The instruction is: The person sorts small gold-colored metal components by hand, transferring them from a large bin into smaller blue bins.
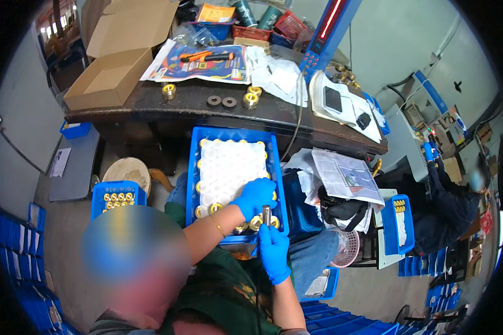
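Note:
A blue plastic tray [194, 162] in front of me holds brass-coloured ring fittings [256, 223] with a white plastic sheet [229, 162] over most of them. My left hand [254, 198], in a blue glove, reaches over the tray's right side. Its fingers curl down among the rings by the sheet's edge, and what they grip is hidden. At the tray's near right corner, my right hand [274, 257], also gloved, is closed around a short shiny metal rod [266, 214] held upright. Uncovered rings lie just beside the rod.
Beyond the tray, a dark desk [296, 125] bears loose rings [250, 100], an open cardboard box [103, 78] and a phone [332, 99]. A small blue tray of rings [119, 190] stands left. Newspaper [346, 173] covers things at right. Another person [447, 206] works far right.

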The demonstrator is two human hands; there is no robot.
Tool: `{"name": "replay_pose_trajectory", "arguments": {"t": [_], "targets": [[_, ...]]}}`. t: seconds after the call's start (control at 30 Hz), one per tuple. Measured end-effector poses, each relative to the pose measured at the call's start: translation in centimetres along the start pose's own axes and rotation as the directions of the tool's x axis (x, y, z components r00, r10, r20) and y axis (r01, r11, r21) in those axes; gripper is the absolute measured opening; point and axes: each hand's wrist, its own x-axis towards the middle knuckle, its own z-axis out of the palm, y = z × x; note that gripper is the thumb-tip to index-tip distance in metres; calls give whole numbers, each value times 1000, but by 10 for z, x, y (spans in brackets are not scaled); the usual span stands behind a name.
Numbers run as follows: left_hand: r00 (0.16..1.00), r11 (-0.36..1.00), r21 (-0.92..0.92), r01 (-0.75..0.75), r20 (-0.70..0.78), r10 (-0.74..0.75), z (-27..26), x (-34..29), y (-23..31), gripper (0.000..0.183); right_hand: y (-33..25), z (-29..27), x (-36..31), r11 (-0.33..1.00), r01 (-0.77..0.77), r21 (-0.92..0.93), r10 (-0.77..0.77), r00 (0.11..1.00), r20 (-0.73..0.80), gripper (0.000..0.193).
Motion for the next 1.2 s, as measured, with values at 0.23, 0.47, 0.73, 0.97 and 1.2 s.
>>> {"name": "replay_pose_trajectory", "arguments": {"t": [0.23, 0.47, 0.73, 0.97, 1.2], "targets": [[994, -117, -988, 102, 107, -37, -57, -48, 16, 41, -1, 2, 9, 995, -94, 27, 92, 994, 63, 29], [999, 82, -996, -18, -16, 29, -79, -100, 31, 46, 3, 20, 10, 982, -170, 81, 163, 983, 84, 31], [962, 252, -968, -1, -69, -263, -69, -110, 51, 41, 16, 33, 11, 640, 280, -716, -419, 908, -19, 28], [931, 275, -961, 37, -67, -358, -73, -120, 43, 42, 11, 38, 8, 732, 353, -583, -464, 885, -47, 21], [987, 41, -997, -61, -67, -143, -65, -124, 22, 54, 14, 44, 7, 868, 319, -380, -373, 925, -77, 22]]}}
